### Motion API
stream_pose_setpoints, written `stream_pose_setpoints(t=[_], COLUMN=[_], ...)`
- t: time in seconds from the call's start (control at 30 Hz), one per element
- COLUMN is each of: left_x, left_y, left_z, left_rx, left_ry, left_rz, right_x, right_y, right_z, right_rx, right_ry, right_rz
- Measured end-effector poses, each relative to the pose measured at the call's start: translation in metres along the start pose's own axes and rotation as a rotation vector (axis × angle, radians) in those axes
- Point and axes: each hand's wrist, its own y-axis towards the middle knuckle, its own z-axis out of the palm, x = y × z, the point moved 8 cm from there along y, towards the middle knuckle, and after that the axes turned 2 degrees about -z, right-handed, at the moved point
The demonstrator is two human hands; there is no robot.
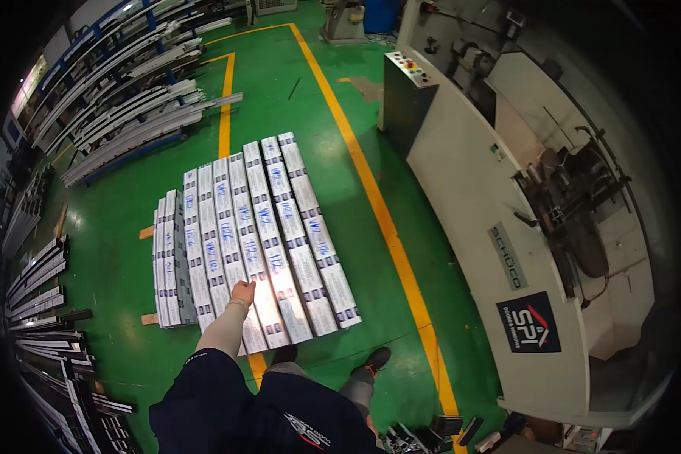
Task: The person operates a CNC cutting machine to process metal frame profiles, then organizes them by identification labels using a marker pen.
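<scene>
The left hand [243, 293] is at the long packs [281, 284] (blue-marked) — gripping or not, I cannot tell

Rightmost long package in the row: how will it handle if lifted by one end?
The rightmost package is probably stiff: it lies in an even line with no visible kink. Likely awkward to balance, given its length against its narrow width. Unlikely to roll: flat top, squared end.
</scene>
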Motion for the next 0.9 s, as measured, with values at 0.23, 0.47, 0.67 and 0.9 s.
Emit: stream_pose_setpoints(t=[0.23,0.47,0.67,0.9], left_x=[-0.139,-0.218,-0.189,-0.171], left_y=[-0.198,-0.28,-0.171,-0.04], left_z=[0.231,0.273,0.229,0.216], left_rx=[0.72,0.858,0.484,0.164], left_ry=[0.163,0.146,-0.011,-0.193], left_rz=[0.278,0.266,-0.178,-0.42], right_x=[-0.066,0.161,0.37,0.511], right_y=[0.073,0.13,0.218,0.345], right_z=[-0.233,-0.373,-0.343,-0.315], right_rx=[-0.45,-0.395,-0.171,-0.011], right_ry=[0.731,0.479,0.303,-0.126], right_rz=[0.076,-0.1,-0.227,-0.224])
